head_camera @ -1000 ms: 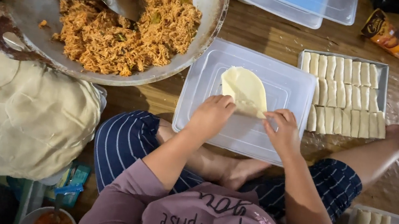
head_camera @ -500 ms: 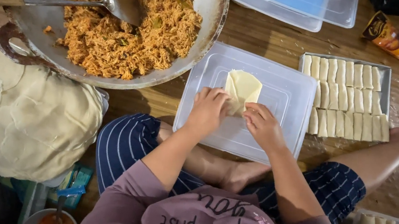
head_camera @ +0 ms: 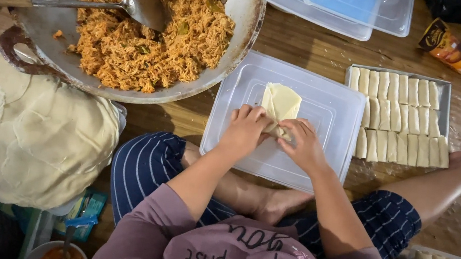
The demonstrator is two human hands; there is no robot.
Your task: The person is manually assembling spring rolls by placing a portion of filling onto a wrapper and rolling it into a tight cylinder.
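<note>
My left hand (head_camera: 246,130) and right hand (head_camera: 304,145) pinch the half-rolled pale pastry wrapper (head_camera: 280,103); metal tray of finished rolls (head_camera: 406,78) nearly full, orange shredded filling (head_camera: 148,29) remains.

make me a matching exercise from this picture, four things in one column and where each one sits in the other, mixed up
Things:
1. spoon
2. wrapper being rolled
3. finished rolls
4. stack of flat wrappers

Places:
A. in rows in the metal tray on the person's right
B. under both hands, the left hand and right hand, on the clear plastic lid
C. at the far left, beside the person's knee
D. in the big pan, on the orange shredded filling

Pairs: 1-D, 2-B, 3-A, 4-C
</note>
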